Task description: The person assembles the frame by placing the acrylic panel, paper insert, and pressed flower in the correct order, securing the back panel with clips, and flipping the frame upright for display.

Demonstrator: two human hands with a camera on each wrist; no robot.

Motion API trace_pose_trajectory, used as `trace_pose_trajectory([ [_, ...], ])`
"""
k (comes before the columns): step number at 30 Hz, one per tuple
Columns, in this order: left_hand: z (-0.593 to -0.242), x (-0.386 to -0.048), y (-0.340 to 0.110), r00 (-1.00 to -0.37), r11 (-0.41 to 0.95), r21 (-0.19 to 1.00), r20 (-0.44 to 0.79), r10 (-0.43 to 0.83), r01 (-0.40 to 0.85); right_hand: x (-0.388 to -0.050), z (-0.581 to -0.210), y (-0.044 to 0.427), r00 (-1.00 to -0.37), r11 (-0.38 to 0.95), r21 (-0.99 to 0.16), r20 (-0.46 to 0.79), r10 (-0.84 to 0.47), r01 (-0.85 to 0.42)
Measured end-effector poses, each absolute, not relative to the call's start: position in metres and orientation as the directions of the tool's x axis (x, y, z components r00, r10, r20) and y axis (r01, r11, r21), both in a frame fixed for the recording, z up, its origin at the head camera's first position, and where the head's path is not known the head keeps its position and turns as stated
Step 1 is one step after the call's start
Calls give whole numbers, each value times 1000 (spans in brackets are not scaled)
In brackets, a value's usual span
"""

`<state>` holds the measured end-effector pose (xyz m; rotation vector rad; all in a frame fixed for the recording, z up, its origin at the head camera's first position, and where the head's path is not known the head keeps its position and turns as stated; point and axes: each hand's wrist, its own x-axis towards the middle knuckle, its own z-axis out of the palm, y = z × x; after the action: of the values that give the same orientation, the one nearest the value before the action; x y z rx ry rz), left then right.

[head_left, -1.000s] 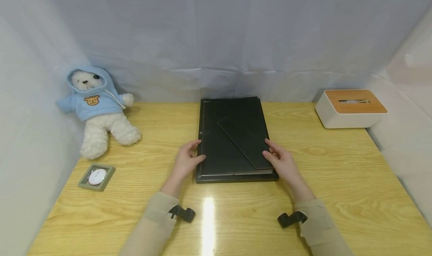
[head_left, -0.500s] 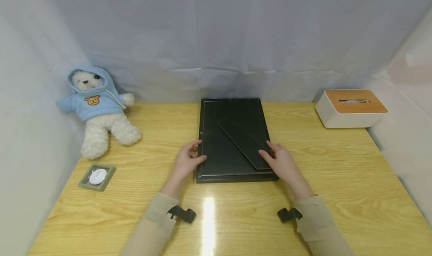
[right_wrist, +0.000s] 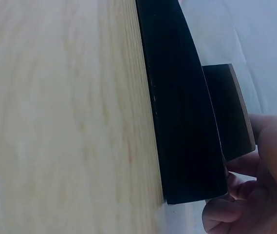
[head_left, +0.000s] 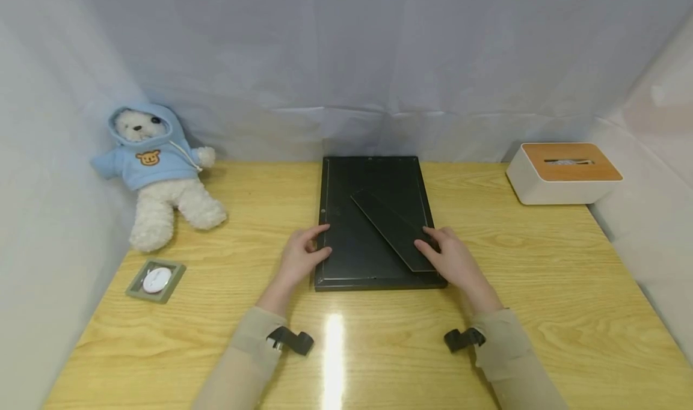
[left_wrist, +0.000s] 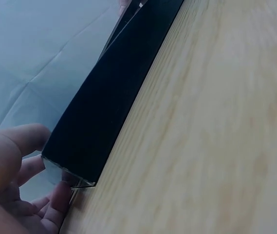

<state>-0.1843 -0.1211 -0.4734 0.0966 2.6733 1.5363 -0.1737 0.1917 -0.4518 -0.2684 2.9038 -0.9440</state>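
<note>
A black picture frame (head_left: 352, 247) lies back side up on the wooden table, a black stand flap (head_left: 387, 223) slanting across its lower right. On the frame's left edge is my left hand (head_left: 298, 257), thumb on top and fingers at the side; the left wrist view shows this hand (left_wrist: 16, 175) around the frame's corner (left_wrist: 89, 122). My right hand (head_left: 452, 260) grips the right edge, its thumb over the flap. In the right wrist view the fingers of this hand (right_wrist: 260, 180) curl beside the frame (right_wrist: 182, 122) and the raised flap (right_wrist: 228, 112).
A white plush bear (head_left: 154, 217) in a blue hoodie leans at the back left. In front of it lies a small green-framed case (head_left: 175, 275) with a white disc. A white tissue box (head_left: 557, 192) with a wooden lid stands at the back right.
The black back panel has settled flat into the frame, closing the gap at its near edge. My right thumb has shifted slightly left onto the flap; my left hand has barely moved.
</note>
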Motion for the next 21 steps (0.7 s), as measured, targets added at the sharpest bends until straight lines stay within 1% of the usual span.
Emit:
trace_pose_trajectory([
  [2, -474, -185, -121, -994, 526, 849, -4, 105, 52, -174, -451, 192, -980, 785, -601, -11, -196, -151],
  [7, -473, -185, -120, -992, 541, 840, -23, 122, 47, -173, -449, 191, -980, 787, -597, -3, -200, -159],
  [14, -469, -183, -118, -990, 538, 843, -55, 128, 23, -173, -448, 190, -978, 806, -576, -53, -202, -136],
  [21, -466, -186, -119, -984, 539, 842, -79, 160, 20, -175, -449, 194, -974, 777, -618, -77, -215, -123],
])
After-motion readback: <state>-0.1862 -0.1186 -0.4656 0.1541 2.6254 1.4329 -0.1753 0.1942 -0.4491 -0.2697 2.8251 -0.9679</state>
